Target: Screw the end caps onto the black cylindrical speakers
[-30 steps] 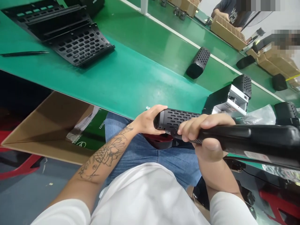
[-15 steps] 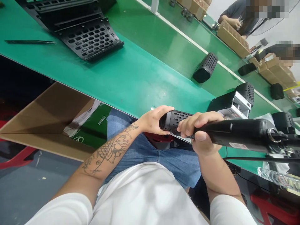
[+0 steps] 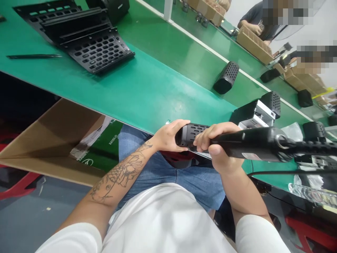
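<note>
My left hand [image 3: 168, 136] is wrapped round one end of a black housing with slotted holes [image 3: 196, 131], held at the near edge of the bench. My right hand [image 3: 223, 147] grips a black electric screwdriver [image 3: 252, 142] by its body, with its cord leading off to the right. The screwdriver lies nearly level and points left at the housing. Its tip is hidden behind my right fingers, so I cannot tell whether it touches. Just behind my right hand stands a black and silver boxy device [image 3: 256, 114].
Perforated black panels [image 3: 102, 52] and thin black tweezers [image 3: 34, 56] lie on the green bench [image 3: 158, 95]. Another slotted housing [image 3: 226, 77] stands further back. An open cardboard box [image 3: 58, 133] sits below the edge at left. Co-workers [image 3: 255, 23] sit across the bench.
The view has shifted slightly. The screwdriver's rear end has swung a little left and up in view; both hands keep their holds on the housing and screwdriver.
</note>
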The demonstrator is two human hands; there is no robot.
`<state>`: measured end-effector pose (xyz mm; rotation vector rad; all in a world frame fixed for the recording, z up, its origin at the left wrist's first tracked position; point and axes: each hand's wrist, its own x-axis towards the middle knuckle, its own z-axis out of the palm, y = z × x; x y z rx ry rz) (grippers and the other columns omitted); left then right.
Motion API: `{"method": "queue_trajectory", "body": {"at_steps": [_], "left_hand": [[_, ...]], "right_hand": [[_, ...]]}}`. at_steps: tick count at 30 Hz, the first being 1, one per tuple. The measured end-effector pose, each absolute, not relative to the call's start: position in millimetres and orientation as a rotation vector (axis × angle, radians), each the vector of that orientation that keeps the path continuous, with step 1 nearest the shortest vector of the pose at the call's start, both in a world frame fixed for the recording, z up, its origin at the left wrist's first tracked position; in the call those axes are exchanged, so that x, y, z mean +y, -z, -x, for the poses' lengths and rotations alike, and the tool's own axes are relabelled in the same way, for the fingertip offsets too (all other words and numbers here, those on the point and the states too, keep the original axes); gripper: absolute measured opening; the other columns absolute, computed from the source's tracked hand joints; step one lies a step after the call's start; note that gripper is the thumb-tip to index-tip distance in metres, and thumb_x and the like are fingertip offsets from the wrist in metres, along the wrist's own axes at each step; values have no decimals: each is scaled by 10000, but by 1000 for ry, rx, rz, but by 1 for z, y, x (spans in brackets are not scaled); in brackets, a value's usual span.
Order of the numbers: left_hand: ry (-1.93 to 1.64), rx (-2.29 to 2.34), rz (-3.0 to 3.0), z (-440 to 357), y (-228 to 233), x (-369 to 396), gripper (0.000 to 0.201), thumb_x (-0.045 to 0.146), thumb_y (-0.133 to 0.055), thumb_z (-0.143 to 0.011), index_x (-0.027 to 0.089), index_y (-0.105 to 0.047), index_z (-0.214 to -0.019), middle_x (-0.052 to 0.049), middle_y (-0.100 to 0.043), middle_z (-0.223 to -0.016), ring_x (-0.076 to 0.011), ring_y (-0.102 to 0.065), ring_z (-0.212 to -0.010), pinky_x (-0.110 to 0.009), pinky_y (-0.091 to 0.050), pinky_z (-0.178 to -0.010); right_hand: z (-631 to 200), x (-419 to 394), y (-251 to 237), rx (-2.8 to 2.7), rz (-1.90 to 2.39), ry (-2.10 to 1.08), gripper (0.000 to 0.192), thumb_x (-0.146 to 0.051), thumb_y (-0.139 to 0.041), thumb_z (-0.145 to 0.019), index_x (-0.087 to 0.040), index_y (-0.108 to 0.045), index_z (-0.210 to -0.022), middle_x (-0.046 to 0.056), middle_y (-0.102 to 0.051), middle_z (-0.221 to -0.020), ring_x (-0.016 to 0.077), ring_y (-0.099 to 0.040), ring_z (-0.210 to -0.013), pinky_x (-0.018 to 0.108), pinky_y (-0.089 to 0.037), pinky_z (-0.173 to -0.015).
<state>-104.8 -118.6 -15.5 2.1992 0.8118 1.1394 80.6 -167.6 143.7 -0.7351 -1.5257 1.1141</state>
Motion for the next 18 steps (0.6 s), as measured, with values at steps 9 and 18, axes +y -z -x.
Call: {"method": "queue_trajectory", "body": {"at_steps": [9,18], "left_hand": [[-1543,1370,-2219,70,51,-221,1015,554,-804,-849,160,-321,-1650,-266,-546,-1441,-439,-604,-1327,-627,-582,-1055],[-1363,583,-2614,23,48,-245,531,105,-717,-805,177,-637,-1325,-174,-675,-1293,-286,-657,-1249,-442,-631,-1053]], "right_hand": [[-205,-156,-180,-1161,949,-260,212,-396,-832,-888,-251,-683,-924,-73,-620,-618,157,-607,-481,350,-623,-564],[-296,-117,-121,-1065,1159,-24,252,-465,-783,-873,-287,-606,-850,-55,-624,-582,219,-625,-467,435,-623,-560]]}}
